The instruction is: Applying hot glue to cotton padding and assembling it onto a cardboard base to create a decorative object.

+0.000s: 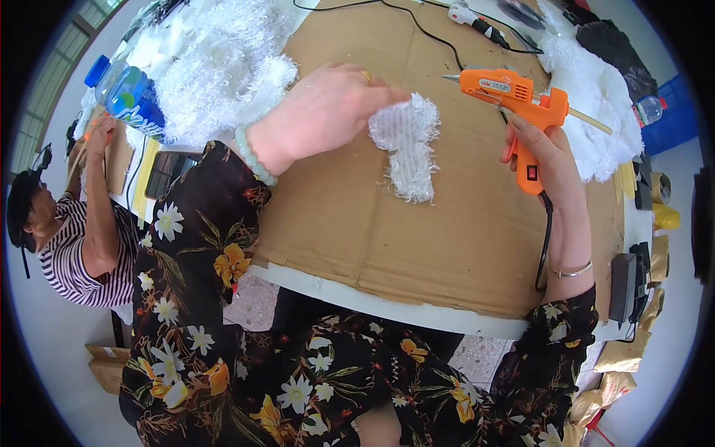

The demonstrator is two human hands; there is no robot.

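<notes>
My right hand (542, 149) is wrapped round the handle of an orange hot glue gun (514, 93). Its metal nozzle points left, and a pale glue stick (590, 121) sticks out at the back. My left hand (324, 112), with a bead bracelet on the wrist, bends over the upper left end of a white fringed piece (411, 167) on the cardboard. The left fingertips close on that edge; the thumb is hidden. The piece is ribbed, with frayed edges, a wide top and a narrower strip below. The nozzle is apart from it.
Brown cardboard (328, 231) covers the white table. A white fluffy heap (223, 74), a blue-labelled bottle (126, 93) and a phone (171, 175) lie left. Another white heap (588, 97) is right; a second glue gun (477, 24) lies behind. A person (82, 231) works at left.
</notes>
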